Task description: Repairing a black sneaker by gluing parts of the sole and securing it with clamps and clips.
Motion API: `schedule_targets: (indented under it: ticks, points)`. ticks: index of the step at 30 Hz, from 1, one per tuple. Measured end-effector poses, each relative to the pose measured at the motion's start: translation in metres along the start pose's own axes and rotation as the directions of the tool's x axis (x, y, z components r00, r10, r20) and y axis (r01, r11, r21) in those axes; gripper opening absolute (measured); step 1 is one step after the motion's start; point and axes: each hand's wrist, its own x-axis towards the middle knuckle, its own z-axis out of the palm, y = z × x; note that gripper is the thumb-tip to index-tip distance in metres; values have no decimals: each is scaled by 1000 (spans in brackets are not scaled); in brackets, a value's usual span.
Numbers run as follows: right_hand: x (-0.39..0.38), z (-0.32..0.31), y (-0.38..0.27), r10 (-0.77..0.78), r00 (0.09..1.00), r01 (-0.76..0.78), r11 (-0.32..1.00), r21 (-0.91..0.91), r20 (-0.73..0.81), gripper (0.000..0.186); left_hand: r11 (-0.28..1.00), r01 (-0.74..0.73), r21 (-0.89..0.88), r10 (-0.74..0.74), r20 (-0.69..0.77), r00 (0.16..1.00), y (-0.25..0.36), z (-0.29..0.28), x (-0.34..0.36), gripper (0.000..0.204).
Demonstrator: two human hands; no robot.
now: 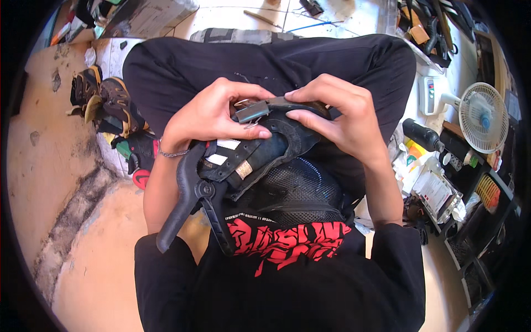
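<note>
A black shoe (pixel 263 148) with white stripes and a dark mesh part lies across my lap, close to my shirt. Clipped to its far edge is a dark metal binder clip (pixel 253 112) with wire handles. My left hand (pixel 207 113) is closed about this clip, thumb and fingers at its wire handles. My right hand (pixel 343 108) pinches the shoe's far edge just right of the clip, thumb on the near side and fingers over the top. A large black spring clamp (pixel 193 193) sits on the shoe's left end, its handles pointing toward me.
Brown-and-black shoes (pixel 113 102) lie on the floor at left, near a worn wall (pixel 50 138). At right stand a white fan (pixel 484 117), a black bottle (pixel 423 134) and assorted clutter. A bin of tools (pixel 426 33) is at the far right, a box (pixel 146 16) at the far left.
</note>
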Motion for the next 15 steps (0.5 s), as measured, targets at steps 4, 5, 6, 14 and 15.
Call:
schedule_targets:
  ticks: [4,5,6,14,15]
  points:
    - [7,-2,5,-96,994,96,995,11,-42,20,999,28,-42,-28,5,1000,-1,-4,7,49]
    - [9,-1,9,-134,990,136,991,21,-51,17,995,61,76,-63,21,998,4,-9,7,52]
    - [10,1,13,-137,990,137,990,33,-18,15,999,49,3,-49,16,999,-1,-9,7,53]
    - [29,4,36,-59,996,49,987,152,61,16,951,175,-255,-174,26,984,-20,-13,16,52]
    - [37,1,36,-65,995,52,986,160,77,18,949,195,-248,-199,8,980,-19,-15,14,52]
